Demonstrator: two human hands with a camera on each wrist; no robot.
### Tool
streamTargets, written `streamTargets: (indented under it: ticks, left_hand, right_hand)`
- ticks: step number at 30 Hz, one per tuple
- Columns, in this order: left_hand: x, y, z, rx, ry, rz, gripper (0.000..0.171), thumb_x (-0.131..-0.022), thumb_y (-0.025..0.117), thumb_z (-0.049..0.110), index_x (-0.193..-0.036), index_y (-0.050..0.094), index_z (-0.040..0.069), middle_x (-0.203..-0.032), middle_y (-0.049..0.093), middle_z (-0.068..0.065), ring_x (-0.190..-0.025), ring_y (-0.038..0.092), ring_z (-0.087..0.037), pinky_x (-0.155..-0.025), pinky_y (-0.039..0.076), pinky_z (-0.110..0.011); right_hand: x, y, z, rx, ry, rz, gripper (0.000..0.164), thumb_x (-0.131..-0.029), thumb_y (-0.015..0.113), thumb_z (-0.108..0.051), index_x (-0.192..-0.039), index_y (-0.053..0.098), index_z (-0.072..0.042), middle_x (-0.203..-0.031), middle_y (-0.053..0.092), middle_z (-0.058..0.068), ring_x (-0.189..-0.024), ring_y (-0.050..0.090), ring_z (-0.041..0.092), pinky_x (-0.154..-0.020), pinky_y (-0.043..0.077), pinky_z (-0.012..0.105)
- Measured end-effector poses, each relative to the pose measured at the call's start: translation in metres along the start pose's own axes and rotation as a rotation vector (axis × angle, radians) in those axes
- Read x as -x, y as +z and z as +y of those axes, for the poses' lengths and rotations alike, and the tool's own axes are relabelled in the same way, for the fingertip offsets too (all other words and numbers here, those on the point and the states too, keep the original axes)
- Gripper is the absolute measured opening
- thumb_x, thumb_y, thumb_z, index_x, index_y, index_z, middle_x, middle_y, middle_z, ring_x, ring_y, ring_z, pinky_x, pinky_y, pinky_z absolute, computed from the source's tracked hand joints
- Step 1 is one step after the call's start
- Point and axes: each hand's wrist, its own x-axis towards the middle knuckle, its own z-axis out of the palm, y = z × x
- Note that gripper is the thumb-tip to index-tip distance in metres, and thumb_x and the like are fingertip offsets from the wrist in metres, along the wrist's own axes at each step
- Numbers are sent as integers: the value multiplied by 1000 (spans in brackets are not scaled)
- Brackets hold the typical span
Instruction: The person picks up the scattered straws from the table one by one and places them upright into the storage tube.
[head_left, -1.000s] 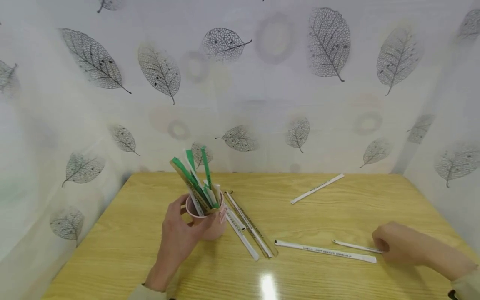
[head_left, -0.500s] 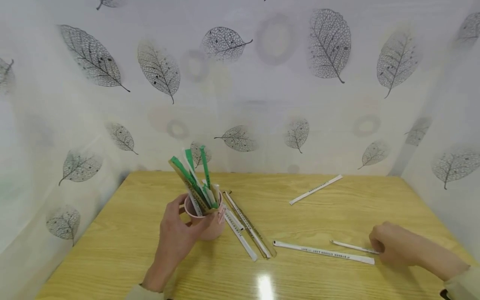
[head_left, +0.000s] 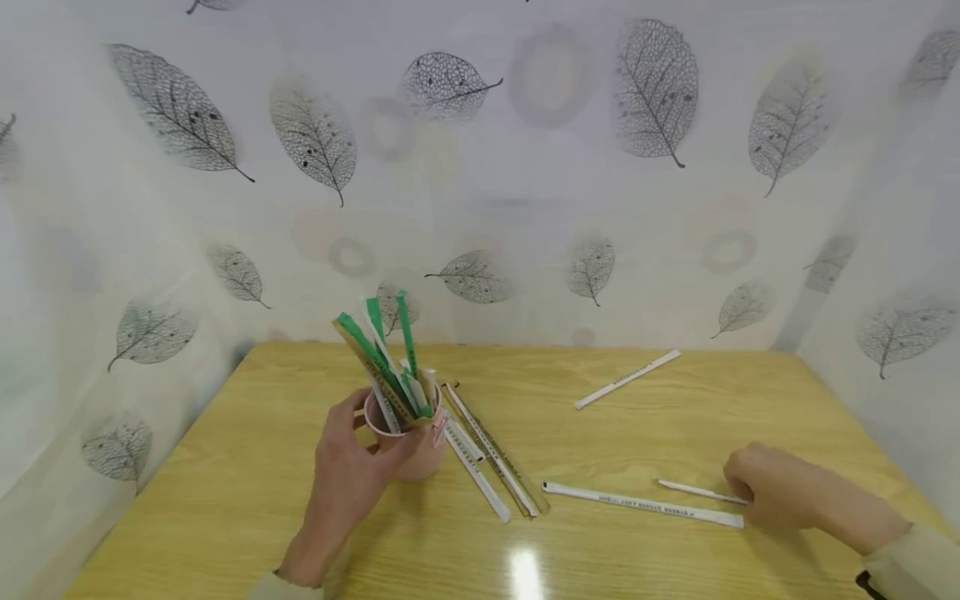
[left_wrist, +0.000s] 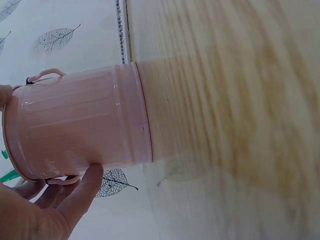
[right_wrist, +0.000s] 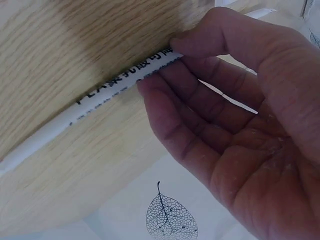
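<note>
My left hand [head_left: 347,471] grips a pink cup [head_left: 422,457], thumb on the near side and fingers around the far side. Several wrapped straws [head_left: 381,360], green, white and brown, lean upright out of it. In the left wrist view, the ribbed pink cup [left_wrist: 82,122] has small side handles and its base is at the tabletop. At the right, my right hand [head_left: 776,487] pinches one end of a white paper-wrapped straw [head_left: 697,491] low over the table. Dark printed characters run along that straw [right_wrist: 102,102] in the right wrist view.
Several white and brown wrapped straws [head_left: 491,454] lie together just right of the cup. Another white wrapped straw [head_left: 645,503] lies in front of the pinched one, and one more wrapped straw [head_left: 627,380] farther back. A leaf-print curtain [head_left: 525,183] borders the wooden table [head_left: 262,433].
The whole head view has shifted slightly, so things appear a little farther left. Both hands keep their holds on the cup and the straw.
</note>
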Motion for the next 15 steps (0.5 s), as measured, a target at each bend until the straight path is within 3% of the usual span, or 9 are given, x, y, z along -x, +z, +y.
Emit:
streamTargets:
  ticks: [5,9,11,15]
  left_hand:
    - [2,-1,0,-1,-17,-26,83,-70,76,55,-136,41,20,-126,46,-2,-107,56,-21,-72,58,-26]
    - [4,0,0,-2,-42,-34,85,-69,76,58,-137,40,19,-126,46,-3,-109,54,-22,-75,58,-28]
    - [4,0,-1,-2,-46,-31,85,-70,76,57,-137,40,19,-127,45,-3,-109,54,-22,-75,59,-29]
    - [5,0,-1,-5,-45,-29,85,-70,76,57,-137,40,20,-127,45,-2,-110,54,-22,-75,58,-29]
  right_hand:
    - [-10,2,0,-8,-20,69,30,-64,61,4,-59,41,-18,-58,24,-16,-54,18,-3,-48,19,14]
    - [-32,-10,-13,-42,-9,154,28,-70,61,2,-65,44,-19,-59,31,-15,-54,24,-3,-48,23,15]
    - [-49,-18,-24,-65,-18,233,27,-71,63,0,-68,46,-22,-60,37,-14,-55,30,-3,-48,29,16]
    - [-86,-35,-51,-232,-80,389,26,-74,63,2,-76,52,-22,-68,51,-13,-63,50,-2,-56,48,17]
